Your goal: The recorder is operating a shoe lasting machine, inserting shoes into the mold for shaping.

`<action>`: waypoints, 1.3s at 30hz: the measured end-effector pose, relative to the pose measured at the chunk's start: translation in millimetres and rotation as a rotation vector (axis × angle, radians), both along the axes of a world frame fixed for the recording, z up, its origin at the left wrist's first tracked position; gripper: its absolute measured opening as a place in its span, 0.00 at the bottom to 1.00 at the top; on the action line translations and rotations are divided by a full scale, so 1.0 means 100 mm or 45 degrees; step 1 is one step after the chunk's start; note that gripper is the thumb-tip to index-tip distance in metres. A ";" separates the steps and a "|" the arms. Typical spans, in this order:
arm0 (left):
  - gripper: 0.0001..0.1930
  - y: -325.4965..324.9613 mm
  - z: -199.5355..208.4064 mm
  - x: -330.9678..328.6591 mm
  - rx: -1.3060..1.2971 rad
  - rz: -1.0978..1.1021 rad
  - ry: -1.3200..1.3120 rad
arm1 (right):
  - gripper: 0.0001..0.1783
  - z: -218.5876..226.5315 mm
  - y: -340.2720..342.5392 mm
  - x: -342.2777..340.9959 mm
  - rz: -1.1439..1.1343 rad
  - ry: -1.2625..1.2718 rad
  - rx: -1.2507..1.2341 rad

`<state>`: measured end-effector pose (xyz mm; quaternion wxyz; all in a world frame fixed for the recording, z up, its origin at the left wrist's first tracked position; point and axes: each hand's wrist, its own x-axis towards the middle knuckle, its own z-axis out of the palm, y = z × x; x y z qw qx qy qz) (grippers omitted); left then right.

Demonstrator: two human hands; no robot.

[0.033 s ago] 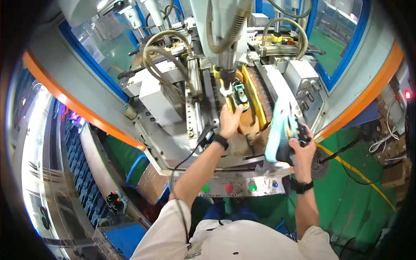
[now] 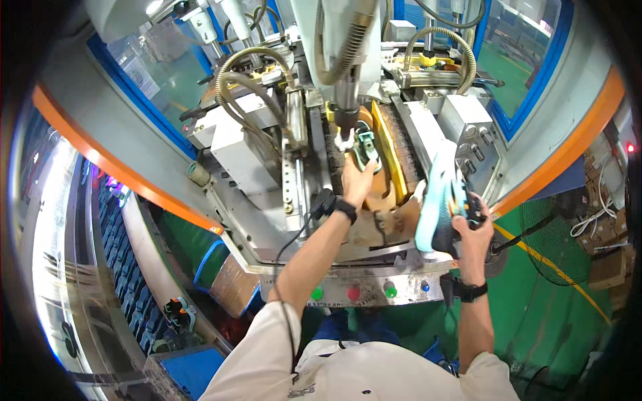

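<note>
My left hand reaches into the middle of the machine and is closed around the near end of a dark shoe with a mint-green insert. Its thumb lies along the right side; the other fingers are partly hidden. Just above the shoe stands the machine's vertical metal spindle. On the right, my right hand grips another shoe, with a turquoise sole and a dark upper with orange bits. This shoe is held on its side, sole to the left, in front of the machine's right block.
Yellow plates flank the shoe bed. A white block with hoses stands left, a grey valve block right. Coloured buttons line the front panel. A conveyor runs at left; a caged fan stands right.
My left hand has moved slightly farther in, its thumb closer against the shoe in the machine. My right hand and its shoe have shifted a little to the right.
</note>
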<state>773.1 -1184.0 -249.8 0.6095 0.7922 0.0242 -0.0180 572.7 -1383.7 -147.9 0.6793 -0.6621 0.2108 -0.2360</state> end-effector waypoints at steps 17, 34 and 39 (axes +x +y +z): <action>0.11 1.52 0.98 -0.84 -1.043 -0.194 0.763 | 0.36 0.49 0.31 2.14 0.369 0.537 -0.879; 0.17 3.61 1.75 -3.86 -0.748 0.961 0.134 | 0.34 -0.46 2.49 2.09 0.288 0.263 -1.467; 0.13 3.44 1.66 -3.99 -0.755 1.124 0.135 | 0.12 -0.24 2.99 0.05 0.891 -0.428 -1.156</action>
